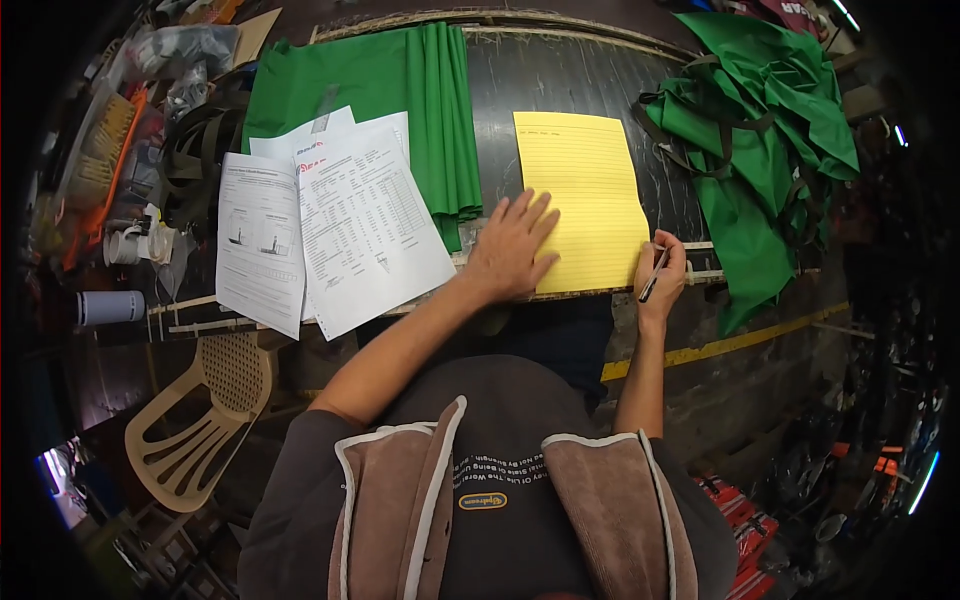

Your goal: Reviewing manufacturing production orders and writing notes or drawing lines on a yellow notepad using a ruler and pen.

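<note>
Yellow paper (588,195) lies partly hidden by left fingers (519,213), spread and empty; right fingers (677,262) pinch a pen (654,275) (tip unclear).

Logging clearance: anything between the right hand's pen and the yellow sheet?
Nothing visible. The right hand holds the pen at the lower right edge of the yellow sheet. The left hand lies over the sheet's left edge, off to the side.

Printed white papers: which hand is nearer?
Left. The left hand is just right of the printed white papers; the right hand, holding a pen, is farther off, at the lower right of the yellow lined sheet.
</note>
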Demonstrator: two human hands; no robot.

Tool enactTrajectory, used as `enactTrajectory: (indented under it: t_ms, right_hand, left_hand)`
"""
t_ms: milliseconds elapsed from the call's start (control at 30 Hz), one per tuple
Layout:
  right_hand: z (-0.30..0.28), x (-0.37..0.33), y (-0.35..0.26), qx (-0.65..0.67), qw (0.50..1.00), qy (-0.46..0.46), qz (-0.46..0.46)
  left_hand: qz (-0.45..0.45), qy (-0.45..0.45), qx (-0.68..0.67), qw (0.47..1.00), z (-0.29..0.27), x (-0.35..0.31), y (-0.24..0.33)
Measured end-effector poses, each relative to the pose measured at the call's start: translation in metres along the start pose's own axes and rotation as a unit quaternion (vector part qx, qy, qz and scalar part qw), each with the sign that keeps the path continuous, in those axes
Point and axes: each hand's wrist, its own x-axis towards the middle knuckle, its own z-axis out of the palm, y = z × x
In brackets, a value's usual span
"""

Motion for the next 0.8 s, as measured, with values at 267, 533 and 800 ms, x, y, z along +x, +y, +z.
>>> enactTrajectory:
  t_ms: [267, 533, 800]
  right_hand:
    - [-0.002, -0.004, 0.002, 0.22, 0.962, -0.005, 0.164]
    - [-0.013, 0.009, -0.006, 0.286, 0.945, -0.09, 0.134]
    - [-0.017, 0.013, 0.008, 0.069, 0.979, -0.185, 0.051]
  left_hand:
    - [0.021, 0.01, -0.049, 0.999, 0.008, -0.026, 0.022]
    - [0.072, 0.079, -0.096, 0.99, -0.002, -0.031, 0.025]
    - [0.118, 0.055, -0.037, 0.991, 0.012, -0.034, 0.017]
